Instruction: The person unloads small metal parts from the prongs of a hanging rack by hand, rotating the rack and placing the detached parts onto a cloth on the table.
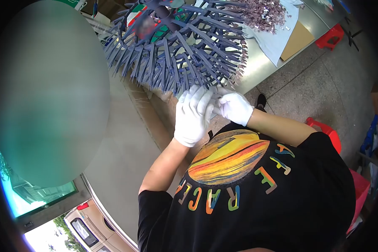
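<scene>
My left hand (192, 115), in a white glove, is at the lower edge of a round rack (172, 54) of many dark blue prongs. Its fingers are bent and pressed round something too small to make out. Close beside it, my right hand (236, 108), also gloved in white, has fingers and thumb drawn together at the left hand's fingertips; what they pinch is hidden. Small purplish shiny pieces (266, 14) lie heaped on a light blue cloth (277, 46) beyond the rack.
The cloth lies on a metal table (256, 71) with a brown board (297, 41). Red stools (329, 37) stand on the floor at the right. A large blurred grey shape (50, 92) blocks the left side. Beyond an opening at the lower left is a vehicle (98, 229).
</scene>
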Available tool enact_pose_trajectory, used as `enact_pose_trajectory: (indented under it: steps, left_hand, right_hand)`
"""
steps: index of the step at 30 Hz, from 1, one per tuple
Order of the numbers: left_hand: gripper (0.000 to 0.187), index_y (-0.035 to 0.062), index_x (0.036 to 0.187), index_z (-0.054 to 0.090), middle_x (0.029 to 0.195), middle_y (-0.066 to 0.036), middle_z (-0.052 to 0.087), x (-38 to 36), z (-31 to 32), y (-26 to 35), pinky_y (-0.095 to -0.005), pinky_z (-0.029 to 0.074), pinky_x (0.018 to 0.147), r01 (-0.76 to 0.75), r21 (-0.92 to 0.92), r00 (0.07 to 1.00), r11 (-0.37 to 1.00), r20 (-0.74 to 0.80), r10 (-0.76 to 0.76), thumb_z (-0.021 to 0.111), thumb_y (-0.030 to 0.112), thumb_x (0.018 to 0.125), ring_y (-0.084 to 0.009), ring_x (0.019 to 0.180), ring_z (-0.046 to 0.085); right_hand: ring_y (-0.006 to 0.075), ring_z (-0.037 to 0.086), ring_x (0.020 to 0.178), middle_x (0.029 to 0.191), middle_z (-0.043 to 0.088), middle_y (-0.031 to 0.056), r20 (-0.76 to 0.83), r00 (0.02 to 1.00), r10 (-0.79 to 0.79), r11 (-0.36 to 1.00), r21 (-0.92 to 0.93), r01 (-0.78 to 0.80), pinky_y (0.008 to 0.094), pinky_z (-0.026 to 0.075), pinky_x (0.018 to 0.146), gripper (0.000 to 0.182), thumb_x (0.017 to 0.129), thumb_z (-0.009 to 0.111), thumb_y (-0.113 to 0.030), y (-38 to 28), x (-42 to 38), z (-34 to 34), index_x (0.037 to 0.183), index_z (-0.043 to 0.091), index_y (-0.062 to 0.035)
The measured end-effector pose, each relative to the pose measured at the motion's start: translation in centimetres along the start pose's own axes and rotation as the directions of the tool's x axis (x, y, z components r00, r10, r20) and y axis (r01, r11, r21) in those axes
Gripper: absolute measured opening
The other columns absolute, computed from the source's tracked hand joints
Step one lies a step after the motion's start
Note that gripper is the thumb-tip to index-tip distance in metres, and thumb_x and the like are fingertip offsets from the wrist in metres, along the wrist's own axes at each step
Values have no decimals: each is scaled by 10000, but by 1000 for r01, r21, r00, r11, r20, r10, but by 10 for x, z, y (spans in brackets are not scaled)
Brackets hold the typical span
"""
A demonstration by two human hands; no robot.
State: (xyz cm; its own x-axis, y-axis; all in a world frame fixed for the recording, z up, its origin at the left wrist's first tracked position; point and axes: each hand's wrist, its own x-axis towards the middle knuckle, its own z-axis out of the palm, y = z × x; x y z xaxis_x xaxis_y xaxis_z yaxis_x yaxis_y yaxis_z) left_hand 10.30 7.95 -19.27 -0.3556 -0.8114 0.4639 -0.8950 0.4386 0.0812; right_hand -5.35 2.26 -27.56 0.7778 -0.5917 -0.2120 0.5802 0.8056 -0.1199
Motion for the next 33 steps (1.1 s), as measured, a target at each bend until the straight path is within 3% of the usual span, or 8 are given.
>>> enact_pose_trajectory:
  steps: [2,3,6,11,22,27,28,33]
  left_hand:
    - [341,60,1181,559,1163,-159,576,21,8,-9,-467,375,977,-8,77,997,997,82,2,595,180,863,-367,1063,549]
    - [357,55,1197,553,1186,-172,568,30,12,-14,-476,371,991,-16,114,992,993,125,2,589,190,868,-382,1087,542]
    - [381,54,1201,559,1195,-206,559,39,34,-32,-484,379,992,93,153,973,984,197,-123,601,221,861,-410,1101,528]
    - [160,72,871,638,838,-168,573,50,40,-36,-467,435,709,6,97,996,995,91,-15,658,212,798,-358,776,558]
    - [173,46,927,622,889,-167,578,23,21,-40,-462,434,693,-12,140,995,990,104,-3,641,154,793,-351,809,559]
    - [156,53,936,616,864,-151,565,19,9,-34,-442,435,687,92,-57,995,994,45,-89,640,124,799,-337,822,555]
    - [225,50,1008,589,962,-181,580,9,14,-39,-504,411,837,51,29,998,998,47,-52,626,180,829,-358,871,559]
    - [278,109,1082,622,1005,-142,609,27,12,-25,-447,443,761,71,-7,996,997,58,-71,610,252,845,-330,890,569]
  right_hand:
    - [267,565,1095,1200,524,143,136,991,11,994,104,-25,442,445,989,515,784,422,43,-2,10,-2,1296,413,-8]
    - [265,567,1083,1150,546,138,349,937,19,935,325,-140,458,427,1007,453,794,424,21,-3,16,-3,1245,459,-7]
    - [266,575,1065,1094,574,130,130,986,101,968,215,-127,460,415,1016,366,801,431,-1,-14,13,7,1158,513,-8]
    - [256,603,1001,1058,598,125,132,988,79,977,187,-103,398,526,830,268,836,442,-40,-7,17,-11,1083,544,-16]
    - [295,633,979,1135,577,188,-24,998,55,991,-120,-58,416,558,796,333,805,419,-12,28,10,-16,1125,509,0]
    - [294,603,1042,1153,567,177,-15,1000,27,997,-77,-28,432,535,844,437,786,406,17,30,-14,8,1221,445,-2]
    - [292,597,1052,1152,566,175,-12,1000,6,997,-81,-7,433,531,852,454,784,405,22,28,-14,9,1236,433,-2]
    - [254,604,997,1059,582,136,22,995,-99,994,37,98,408,527,849,358,815,451,7,23,-3,20,1162,509,-58]
